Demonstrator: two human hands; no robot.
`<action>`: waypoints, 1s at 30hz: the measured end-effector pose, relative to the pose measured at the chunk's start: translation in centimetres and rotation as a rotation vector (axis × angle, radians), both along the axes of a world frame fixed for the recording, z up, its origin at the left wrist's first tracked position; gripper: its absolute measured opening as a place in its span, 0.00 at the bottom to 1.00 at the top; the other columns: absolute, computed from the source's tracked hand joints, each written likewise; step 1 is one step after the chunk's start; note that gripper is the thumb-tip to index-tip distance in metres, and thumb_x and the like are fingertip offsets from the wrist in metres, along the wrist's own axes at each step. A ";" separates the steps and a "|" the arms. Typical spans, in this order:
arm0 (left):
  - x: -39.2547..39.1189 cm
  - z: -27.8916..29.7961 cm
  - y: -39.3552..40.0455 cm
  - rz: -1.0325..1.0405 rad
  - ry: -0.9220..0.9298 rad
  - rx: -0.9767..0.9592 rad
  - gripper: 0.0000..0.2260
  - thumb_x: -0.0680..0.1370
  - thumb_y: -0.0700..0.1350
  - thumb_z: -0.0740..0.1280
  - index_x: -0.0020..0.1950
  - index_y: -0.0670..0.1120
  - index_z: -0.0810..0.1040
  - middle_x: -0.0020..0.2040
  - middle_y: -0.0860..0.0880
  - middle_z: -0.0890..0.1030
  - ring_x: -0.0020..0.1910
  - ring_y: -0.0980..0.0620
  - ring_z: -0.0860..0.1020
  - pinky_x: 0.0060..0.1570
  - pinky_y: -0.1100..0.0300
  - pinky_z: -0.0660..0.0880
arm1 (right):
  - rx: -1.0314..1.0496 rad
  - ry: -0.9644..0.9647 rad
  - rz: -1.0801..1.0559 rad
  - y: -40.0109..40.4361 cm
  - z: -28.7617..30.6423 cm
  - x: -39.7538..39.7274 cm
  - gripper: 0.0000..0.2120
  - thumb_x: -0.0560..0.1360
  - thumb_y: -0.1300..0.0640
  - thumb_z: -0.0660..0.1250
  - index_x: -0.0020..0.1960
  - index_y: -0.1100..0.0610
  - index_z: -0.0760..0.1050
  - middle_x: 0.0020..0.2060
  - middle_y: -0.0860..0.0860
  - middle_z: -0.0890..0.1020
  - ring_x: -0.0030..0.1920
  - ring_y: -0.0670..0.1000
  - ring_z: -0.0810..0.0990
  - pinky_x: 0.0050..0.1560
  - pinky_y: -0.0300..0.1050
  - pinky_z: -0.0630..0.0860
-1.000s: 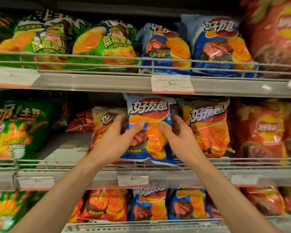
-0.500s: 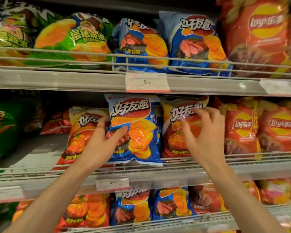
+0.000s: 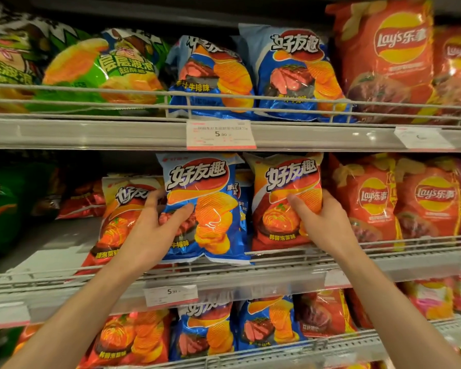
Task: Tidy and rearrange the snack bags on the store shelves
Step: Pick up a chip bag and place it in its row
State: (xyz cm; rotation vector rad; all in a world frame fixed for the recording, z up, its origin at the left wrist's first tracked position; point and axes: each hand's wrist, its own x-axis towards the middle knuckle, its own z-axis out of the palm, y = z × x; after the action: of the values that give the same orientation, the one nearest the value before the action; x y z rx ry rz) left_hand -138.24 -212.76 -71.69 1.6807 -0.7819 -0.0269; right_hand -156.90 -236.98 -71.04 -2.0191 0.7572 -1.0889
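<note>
Store shelving with wire front rails fills the view, and the pink-edged price tag (image 3: pixel 221 134) on the upper shelf's edge serves as landmark. Just below it, the left hand (image 3: pixel 155 233) grips a glossy blue chip bag (image 3: pixel 205 209), thumb across its front, the other fingers hidden behind. Below and to the tag's right, the right hand (image 3: pixel 320 222) holds a yellow-and-red chip bag (image 3: pixel 285 201) the same way. Both bags stand upright on the middle shelf (image 3: pixel 410 265). Left of the blue bag, another yellow-and-red bag (image 3: pixel 117 225) leans beside an open gap, so the tidying looks only partly done.
</note>
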 end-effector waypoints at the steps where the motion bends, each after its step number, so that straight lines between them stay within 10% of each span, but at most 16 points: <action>1: -0.1 0.0 0.0 0.002 0.001 -0.001 0.29 0.79 0.56 0.68 0.77 0.52 0.63 0.60 0.53 0.81 0.49 0.62 0.82 0.46 0.68 0.76 | -0.005 -0.024 0.007 -0.1 0.4 -0.1 0.13 0.77 0.39 0.69 0.54 0.47 0.76 0.44 0.42 0.84 0.45 0.44 0.83 0.49 0.48 0.81; 15: -1.1 0.2 0.6 0.061 -0.086 0.046 0.34 0.72 0.65 0.67 0.75 0.55 0.65 0.64 0.54 0.80 0.59 0.55 0.81 0.61 0.50 0.78 | 0.097 -0.157 0.149 0.8 1.5 -4.4 0.14 0.77 0.39 0.68 0.52 0.48 0.82 0.43 0.42 0.87 0.44 0.41 0.86 0.47 0.41 0.79; 20: -2.8 1.7 -1.1 0.077 -0.163 0.017 0.25 0.77 0.58 0.71 0.71 0.56 0.68 0.52 0.63 0.82 0.48 0.67 0.82 0.52 0.57 0.79 | 0.117 -0.171 0.108 0.7 1.0 -6.1 0.18 0.76 0.38 0.68 0.50 0.54 0.82 0.41 0.47 0.87 0.41 0.45 0.86 0.46 0.44 0.80; 25: -4.7 2.9 -5.1 0.095 -0.247 0.172 0.23 0.78 0.61 0.69 0.67 0.55 0.66 0.43 0.56 0.85 0.47 0.51 0.84 0.52 0.50 0.79 | 0.132 -0.196 0.072 0.2 0.5 -7.8 0.14 0.76 0.38 0.69 0.51 0.48 0.81 0.42 0.38 0.87 0.43 0.39 0.85 0.48 0.45 0.80; 30: -6.4 3.1 -9.1 0.159 -0.383 0.293 0.30 0.78 0.64 0.67 0.73 0.49 0.65 0.59 0.44 0.81 0.59 0.39 0.80 0.50 0.51 0.76 | 0.087 -0.152 0.049 -0.3 -0.1 -8.2 0.13 0.76 0.38 0.69 0.54 0.45 0.80 0.43 0.36 0.86 0.44 0.36 0.84 0.44 0.36 0.79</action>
State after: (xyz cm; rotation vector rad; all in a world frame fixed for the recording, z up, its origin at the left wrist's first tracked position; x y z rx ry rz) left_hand -144.63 -221.90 -68.61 2.0561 -0.9598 0.3127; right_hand -165.06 -237.32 -71.15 -1.8499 0.6613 -1.1469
